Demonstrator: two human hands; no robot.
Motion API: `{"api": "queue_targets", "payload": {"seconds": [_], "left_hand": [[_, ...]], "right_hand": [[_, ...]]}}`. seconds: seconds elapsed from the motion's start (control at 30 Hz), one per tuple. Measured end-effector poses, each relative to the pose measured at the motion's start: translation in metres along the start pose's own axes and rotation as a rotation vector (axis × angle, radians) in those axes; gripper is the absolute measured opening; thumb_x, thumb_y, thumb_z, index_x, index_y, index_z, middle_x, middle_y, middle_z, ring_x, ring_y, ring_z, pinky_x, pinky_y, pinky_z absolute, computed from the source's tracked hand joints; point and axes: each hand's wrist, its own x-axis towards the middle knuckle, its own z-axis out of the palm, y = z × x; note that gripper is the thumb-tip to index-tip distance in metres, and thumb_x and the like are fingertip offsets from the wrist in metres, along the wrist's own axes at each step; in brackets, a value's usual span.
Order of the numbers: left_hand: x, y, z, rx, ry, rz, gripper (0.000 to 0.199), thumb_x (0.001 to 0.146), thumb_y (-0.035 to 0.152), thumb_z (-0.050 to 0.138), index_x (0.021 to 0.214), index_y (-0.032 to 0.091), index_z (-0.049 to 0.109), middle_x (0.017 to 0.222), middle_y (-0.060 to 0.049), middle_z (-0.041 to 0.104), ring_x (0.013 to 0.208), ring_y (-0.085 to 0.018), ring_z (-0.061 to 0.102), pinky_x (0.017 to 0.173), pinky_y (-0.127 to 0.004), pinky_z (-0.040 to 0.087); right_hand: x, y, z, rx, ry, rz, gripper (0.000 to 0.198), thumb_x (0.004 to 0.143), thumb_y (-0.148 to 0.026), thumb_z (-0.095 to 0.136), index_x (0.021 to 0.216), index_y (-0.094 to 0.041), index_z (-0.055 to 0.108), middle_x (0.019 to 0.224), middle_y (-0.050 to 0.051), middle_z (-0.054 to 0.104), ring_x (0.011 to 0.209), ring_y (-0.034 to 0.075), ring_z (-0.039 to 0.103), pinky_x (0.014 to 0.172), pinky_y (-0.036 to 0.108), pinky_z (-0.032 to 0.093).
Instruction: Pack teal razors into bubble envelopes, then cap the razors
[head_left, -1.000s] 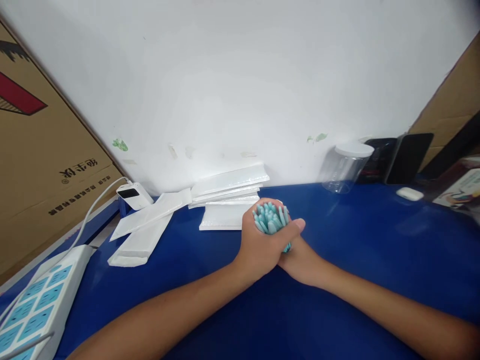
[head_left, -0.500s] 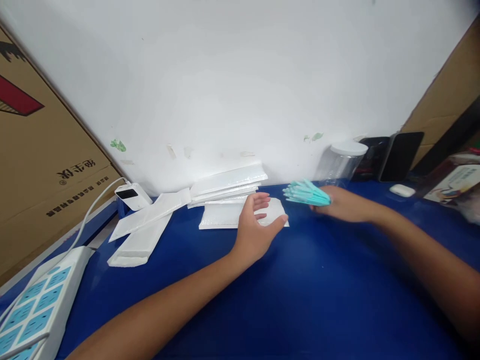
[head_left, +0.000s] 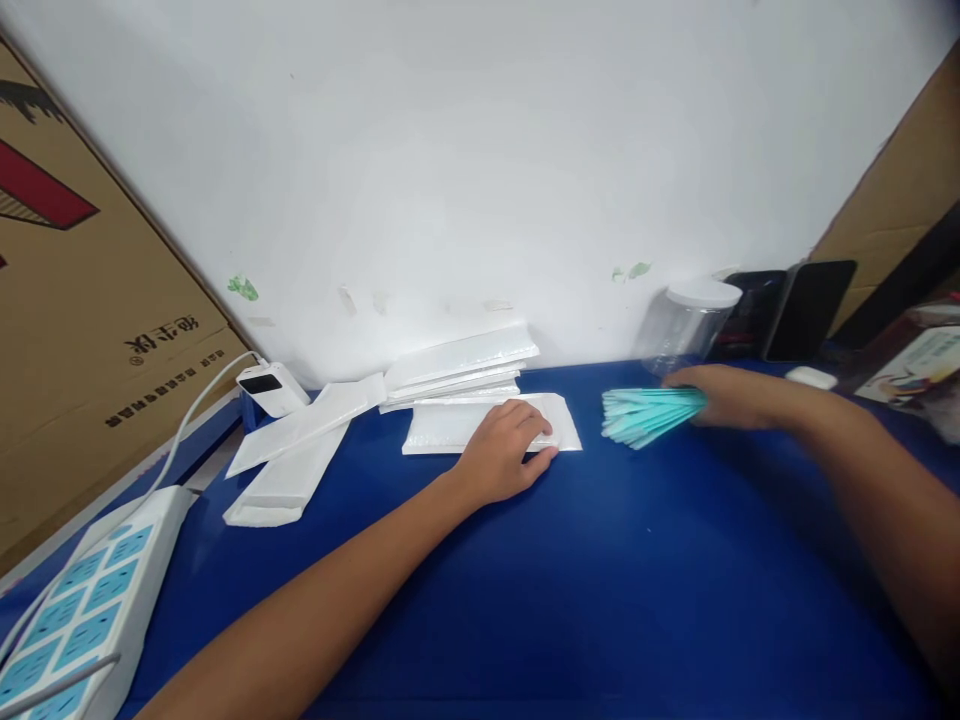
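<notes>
Left hand (head_left: 504, 455) — fingers bent over white envelope's (head_left: 442, 430) near edge, grip unclear from here | Right hand (head_left: 735, 395) — closed round turquoise sticks (head_left: 649, 412), fanned leftward, near jar (head_left: 686, 332) | Blue tabletop (head_left: 622, 580) between envelope and sticks

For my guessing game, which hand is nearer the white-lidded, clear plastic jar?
Right. The right hand is just in front of the jar; the left hand is farther off to its left, on a flat white packet.

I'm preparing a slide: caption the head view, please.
Left hand on a white packet, right hand holding a bundle of turquoise sticks at a blue table.
</notes>
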Motion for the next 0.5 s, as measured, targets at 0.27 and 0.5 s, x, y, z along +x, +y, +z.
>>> {"api": "queue_targets", "payload": {"seconds": [0.27,0.5], "left_hand": [[0.007,0.029,0.007,-0.012,0.082,0.042,0.063,0.089,0.064,0.081,0.132,0.021,0.065,0.132,-0.018,0.071,0.13,-0.038,0.063,0.113,-0.056,0.048],[0.019,0.053,0.03,0.166,-0.017,0.041,0.078,0.08,0.09,0.068,0.107,0.017,0.071,0.099,-0.014,0.069,0.096,-0.035,0.064,0.084,-0.049,0.052]], "right_hand": [[-0.007,0.013,-0.004,0.013,-0.189,0.017,0.051,0.071,-0.002,0.071,0.121,-0.012,0.075,0.126,0.021,0.074,0.113,0.028,0.07,0.091,0.031,0.051],[-0.018,0.019,-0.017,0.062,-0.209,0.008,0.096,0.067,-0.023,0.09,0.157,-0.017,0.06,0.163,0.025,0.054,0.148,0.04,0.055,0.115,0.042,0.047]]}}
